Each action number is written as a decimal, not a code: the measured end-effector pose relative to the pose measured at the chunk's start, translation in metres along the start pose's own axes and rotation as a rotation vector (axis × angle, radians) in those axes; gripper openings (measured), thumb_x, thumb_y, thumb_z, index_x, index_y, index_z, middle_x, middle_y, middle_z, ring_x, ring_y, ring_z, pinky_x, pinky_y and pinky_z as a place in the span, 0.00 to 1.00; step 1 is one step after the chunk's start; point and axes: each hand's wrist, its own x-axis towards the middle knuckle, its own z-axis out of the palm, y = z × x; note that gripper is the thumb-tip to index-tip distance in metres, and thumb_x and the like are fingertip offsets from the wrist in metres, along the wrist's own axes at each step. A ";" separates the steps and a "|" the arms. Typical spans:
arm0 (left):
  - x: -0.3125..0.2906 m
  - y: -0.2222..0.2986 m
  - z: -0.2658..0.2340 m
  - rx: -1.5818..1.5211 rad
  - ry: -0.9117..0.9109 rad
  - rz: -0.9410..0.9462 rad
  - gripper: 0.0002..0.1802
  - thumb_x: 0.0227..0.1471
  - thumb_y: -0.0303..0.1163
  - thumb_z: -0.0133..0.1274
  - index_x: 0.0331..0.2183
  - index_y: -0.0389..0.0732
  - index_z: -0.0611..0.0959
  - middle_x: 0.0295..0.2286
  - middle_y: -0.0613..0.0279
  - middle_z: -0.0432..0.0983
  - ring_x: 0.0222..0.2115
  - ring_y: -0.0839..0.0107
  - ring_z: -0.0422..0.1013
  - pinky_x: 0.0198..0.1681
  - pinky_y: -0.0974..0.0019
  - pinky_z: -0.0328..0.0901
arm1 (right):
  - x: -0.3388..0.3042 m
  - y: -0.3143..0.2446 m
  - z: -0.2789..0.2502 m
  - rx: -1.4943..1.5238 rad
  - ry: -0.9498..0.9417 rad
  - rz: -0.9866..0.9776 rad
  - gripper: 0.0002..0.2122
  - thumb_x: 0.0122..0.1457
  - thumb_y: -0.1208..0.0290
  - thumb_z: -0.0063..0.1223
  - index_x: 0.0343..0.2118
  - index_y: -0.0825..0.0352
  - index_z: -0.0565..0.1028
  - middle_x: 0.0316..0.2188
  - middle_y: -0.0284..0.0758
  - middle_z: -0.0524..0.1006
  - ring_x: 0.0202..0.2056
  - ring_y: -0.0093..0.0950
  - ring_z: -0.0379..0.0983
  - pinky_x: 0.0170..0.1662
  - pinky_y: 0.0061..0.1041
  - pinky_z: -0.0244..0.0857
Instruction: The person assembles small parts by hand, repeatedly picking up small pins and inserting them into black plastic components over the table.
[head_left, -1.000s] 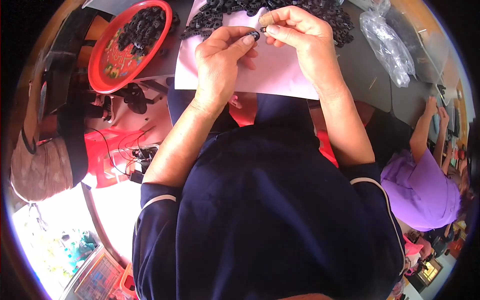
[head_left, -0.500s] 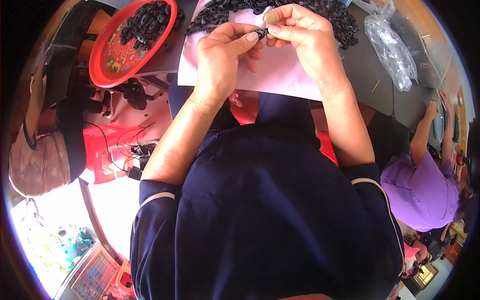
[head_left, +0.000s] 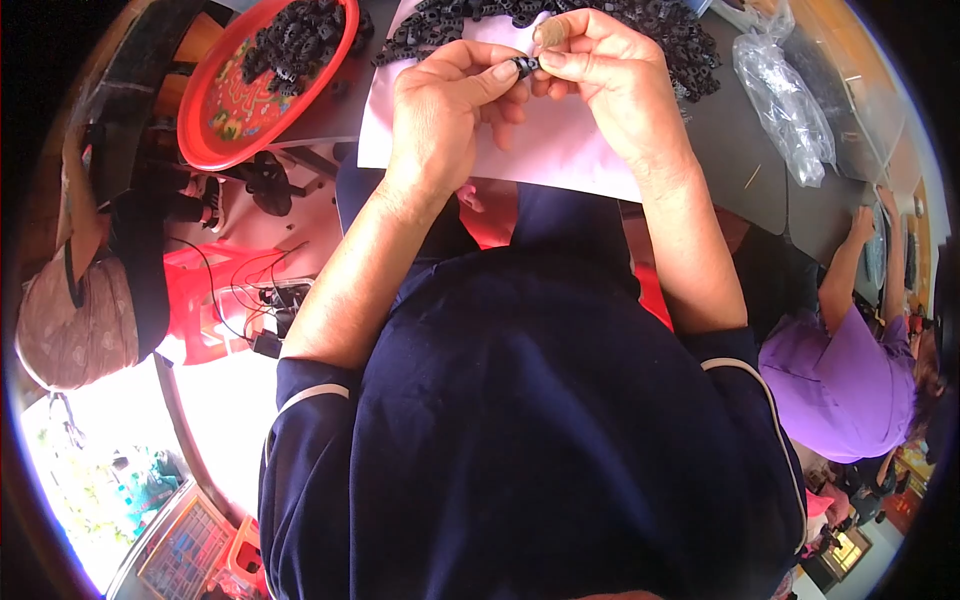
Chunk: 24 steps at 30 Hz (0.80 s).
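Above the pale pink, flat rectangular sheet that serves as landmark, the person holds a small, dark, rounded black plastic piece between both hands, well in from the sheet's near edge. The left hand grips it in a narrow pinch, thumb against forefinger, with the other fingers curled loosely beneath. The right hand, which wears a tan wrap on one finger, brings its thumb and fingertip together in an equally narrow pinch at the piece's right end; the fingers cover so much here that a separate tiny part may or may not be caught between them. The handling of this one piece looks to be midway, since both hands are on it and neither has let it go. Along the far side of the sheet, and spilling past it on the right, lies a broad pile of loose black plastic pieces, which suggests that plenty is left to handle. To the left of the sheet, a round red plastic basin with a printed floor contains a heap of similar black pieces; these could be a finished share or more stock, and the view does not settle which. Right of the sheet, a crumpled clear plastic bag lies on the dark grey tabletop, apart from both hands.
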 end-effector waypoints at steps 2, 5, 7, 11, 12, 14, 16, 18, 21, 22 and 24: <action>0.001 -0.001 -0.001 -0.071 -0.003 0.001 0.07 0.55 0.24 0.51 0.34 0.29 0.78 0.23 0.57 0.76 0.20 0.73 0.71 0.18 0.74 0.64 | 0.001 0.001 -0.001 -0.001 -0.009 -0.004 0.04 0.52 0.80 0.54 0.31 0.68 0.74 0.26 0.30 0.75 0.27 0.22 0.72 0.32 0.18 0.64; 0.002 -0.001 -0.001 -0.085 -0.014 -0.003 0.07 0.55 0.24 0.51 0.34 0.29 0.78 0.23 0.57 0.76 0.19 0.73 0.71 0.18 0.74 0.64 | 0.001 0.000 0.000 -0.011 -0.010 0.006 0.03 0.52 0.80 0.54 0.30 0.67 0.73 0.25 0.30 0.75 0.27 0.22 0.72 0.31 0.18 0.64; 0.002 0.000 -0.001 -0.079 -0.013 -0.010 0.07 0.55 0.24 0.52 0.34 0.29 0.78 0.23 0.57 0.76 0.19 0.73 0.71 0.18 0.74 0.64 | 0.002 0.000 0.000 -0.022 0.001 0.021 0.03 0.52 0.80 0.54 0.30 0.67 0.73 0.25 0.30 0.74 0.27 0.21 0.72 0.31 0.17 0.64; 0.002 -0.001 -0.001 -0.062 -0.011 0.003 0.06 0.55 0.24 0.52 0.33 0.30 0.78 0.22 0.57 0.76 0.19 0.74 0.71 0.17 0.75 0.63 | 0.000 -0.002 0.004 -0.006 0.021 -0.014 0.04 0.50 0.81 0.54 0.30 0.67 0.73 0.25 0.30 0.74 0.27 0.20 0.72 0.32 0.17 0.64; 0.002 -0.001 -0.002 -0.063 -0.009 0.003 0.06 0.55 0.24 0.52 0.33 0.30 0.78 0.22 0.57 0.76 0.19 0.74 0.71 0.17 0.75 0.63 | -0.001 -0.004 0.006 -0.027 0.045 -0.019 0.05 0.50 0.82 0.55 0.29 0.67 0.73 0.25 0.29 0.74 0.26 0.20 0.71 0.32 0.17 0.63; 0.002 -0.002 0.000 -0.048 0.014 0.002 0.06 0.54 0.23 0.53 0.33 0.30 0.78 0.22 0.57 0.76 0.18 0.75 0.70 0.16 0.76 0.62 | -0.002 -0.003 0.006 -0.062 0.030 -0.070 0.05 0.50 0.83 0.54 0.29 0.68 0.72 0.25 0.29 0.74 0.26 0.19 0.71 0.32 0.17 0.63; 0.000 -0.001 0.003 -0.017 0.045 0.015 0.05 0.54 0.23 0.53 0.33 0.30 0.77 0.22 0.57 0.76 0.17 0.75 0.70 0.15 0.76 0.61 | -0.002 -0.001 0.005 -0.097 0.014 -0.121 0.05 0.49 0.83 0.54 0.29 0.68 0.72 0.25 0.29 0.73 0.26 0.18 0.70 0.32 0.16 0.63; -0.002 -0.002 0.007 0.014 0.077 0.029 0.05 0.54 0.22 0.53 0.33 0.30 0.77 0.22 0.57 0.76 0.17 0.76 0.70 0.15 0.77 0.61 | -0.003 0.003 0.005 -0.153 0.028 -0.209 0.06 0.49 0.85 0.54 0.29 0.68 0.72 0.24 0.28 0.73 0.26 0.16 0.69 0.31 0.15 0.62; -0.002 -0.004 0.012 0.080 0.085 0.063 0.05 0.53 0.22 0.53 0.33 0.30 0.78 0.22 0.57 0.76 0.18 0.77 0.70 0.14 0.77 0.60 | 0.017 0.030 -0.011 0.080 -0.310 -0.695 0.06 0.50 0.86 0.53 0.29 0.69 0.72 0.24 0.28 0.73 0.27 0.15 0.69 0.32 0.14 0.62; -0.002 -0.005 0.012 0.083 0.098 0.068 0.05 0.53 0.22 0.53 0.33 0.30 0.78 0.21 0.58 0.76 0.18 0.78 0.70 0.14 0.78 0.60 | 0.017 0.031 -0.009 0.080 -0.311 -0.693 0.06 0.50 0.86 0.53 0.29 0.69 0.72 0.24 0.28 0.73 0.27 0.15 0.69 0.32 0.14 0.62; -0.002 -0.008 0.013 0.086 0.109 0.071 0.04 0.53 0.22 0.53 0.32 0.30 0.78 0.21 0.58 0.76 0.17 0.78 0.70 0.14 0.78 0.59 | 0.015 0.033 -0.006 -0.024 -0.225 -0.813 0.05 0.51 0.86 0.53 0.29 0.70 0.72 0.24 0.29 0.74 0.28 0.15 0.70 0.33 0.15 0.64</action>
